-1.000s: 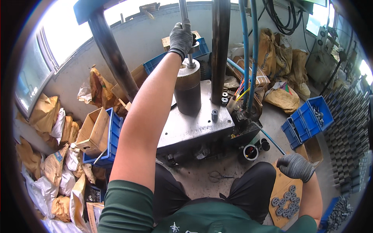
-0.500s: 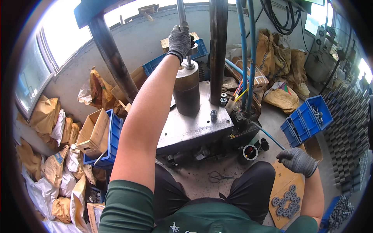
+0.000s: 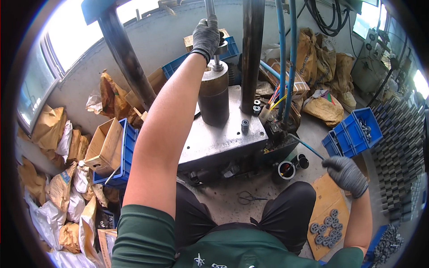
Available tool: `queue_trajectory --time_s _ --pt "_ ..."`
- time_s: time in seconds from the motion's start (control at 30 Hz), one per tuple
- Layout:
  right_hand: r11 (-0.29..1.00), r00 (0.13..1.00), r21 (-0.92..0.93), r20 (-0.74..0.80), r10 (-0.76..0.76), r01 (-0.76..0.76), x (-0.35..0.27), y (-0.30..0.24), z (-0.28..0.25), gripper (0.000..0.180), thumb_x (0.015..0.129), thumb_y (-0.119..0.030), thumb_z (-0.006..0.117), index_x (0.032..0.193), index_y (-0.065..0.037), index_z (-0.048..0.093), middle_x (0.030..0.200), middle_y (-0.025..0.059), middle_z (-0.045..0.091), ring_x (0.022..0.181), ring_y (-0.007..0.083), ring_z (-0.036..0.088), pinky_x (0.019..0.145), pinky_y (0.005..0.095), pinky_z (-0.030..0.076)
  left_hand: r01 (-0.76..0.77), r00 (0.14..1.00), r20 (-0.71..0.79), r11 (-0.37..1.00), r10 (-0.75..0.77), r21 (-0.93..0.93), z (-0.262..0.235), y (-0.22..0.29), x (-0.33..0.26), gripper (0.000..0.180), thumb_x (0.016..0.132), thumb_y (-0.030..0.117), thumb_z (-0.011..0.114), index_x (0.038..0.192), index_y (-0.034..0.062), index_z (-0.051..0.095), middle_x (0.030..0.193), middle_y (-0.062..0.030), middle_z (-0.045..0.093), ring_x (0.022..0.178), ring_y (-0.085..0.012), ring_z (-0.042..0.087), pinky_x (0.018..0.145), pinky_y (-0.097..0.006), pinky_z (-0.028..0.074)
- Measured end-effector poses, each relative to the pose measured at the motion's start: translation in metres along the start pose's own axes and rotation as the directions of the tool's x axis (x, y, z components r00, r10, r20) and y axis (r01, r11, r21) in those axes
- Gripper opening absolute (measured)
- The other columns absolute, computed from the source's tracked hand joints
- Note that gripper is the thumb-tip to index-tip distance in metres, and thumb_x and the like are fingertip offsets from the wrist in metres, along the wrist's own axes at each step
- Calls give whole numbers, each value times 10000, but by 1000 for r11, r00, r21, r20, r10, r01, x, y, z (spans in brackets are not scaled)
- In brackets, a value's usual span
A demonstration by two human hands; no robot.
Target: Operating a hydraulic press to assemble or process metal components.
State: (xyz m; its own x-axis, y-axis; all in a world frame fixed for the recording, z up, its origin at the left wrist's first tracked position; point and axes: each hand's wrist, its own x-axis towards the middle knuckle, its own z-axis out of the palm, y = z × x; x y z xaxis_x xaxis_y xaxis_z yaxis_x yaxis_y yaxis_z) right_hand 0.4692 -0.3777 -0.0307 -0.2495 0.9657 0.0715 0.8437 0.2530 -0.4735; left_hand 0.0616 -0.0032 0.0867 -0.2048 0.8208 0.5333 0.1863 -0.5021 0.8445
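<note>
Gripping the thin steel rod (image 3: pixel 210 9) above the dark cylinder (image 3: pixel 213 96) of the press, the left hand (image 3: pixel 206 35) is keeping its fingers wrapped tight, unchanged from a moment ago. Right of the cylinder, the right hand (image 3: pixel 345 173) is lifting away from the cardboard sheet (image 3: pixel 328 201) of round metal parts (image 3: pixel 327 223), its fingers loosely curled and apparently empty

The person is wearing grey knit gloves on the left hand (image 3: pixel 206 35) and right hand (image 3: pixel 345 173), a green short-sleeved shirt, and black trousers
</note>
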Motion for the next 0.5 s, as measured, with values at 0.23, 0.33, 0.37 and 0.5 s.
queue_trajectory --time_s 0.23,0.33,0.37,0.5 --pt "927 569 -342 -736 -366 154 124 2 -57 166 998 -68 668 1133 17 714 1033 188 749 922 310 739 841 372 582 16 1000 13 1000 -16 -21 1 -5 6 598 1072 565 459 1076 -11 619 783 -135 725 663 -199 748 611 -353 629" --pt "960 556 -254 -784 -275 118 163 11 -72 216 999 -92 684 1188 8 713 1056 175 758 915 288 744 837 360 589 -6 1000 -14 999 7 50 0 -3 5 593 1074 560 459 1075 -12 618 774 -134 722 656 -199 744 604 -350 626" --pt "939 534 -303 -774 -341 160 165 14 -73 216 999 -92 684 1188 8 713 1056 175 758 915 288 744 837 360 589 13 1000 -18 1000 -12 27 0 -2 4 593 1073 560 460 1073 -11 618 778 -136 722 655 -198 744 603 -349 626" --pt "971 644 -218 -731 -227 95 143 20 -66 306 1000 -91 686 1295 -9 690 1084 160 761 914 230 742 827 336 594 41 999 -20 998 -42 -41 -1 0 0 600 1071 566 462 1074 -12 622 796 -143 724 659 -199 744 598 -350 625"
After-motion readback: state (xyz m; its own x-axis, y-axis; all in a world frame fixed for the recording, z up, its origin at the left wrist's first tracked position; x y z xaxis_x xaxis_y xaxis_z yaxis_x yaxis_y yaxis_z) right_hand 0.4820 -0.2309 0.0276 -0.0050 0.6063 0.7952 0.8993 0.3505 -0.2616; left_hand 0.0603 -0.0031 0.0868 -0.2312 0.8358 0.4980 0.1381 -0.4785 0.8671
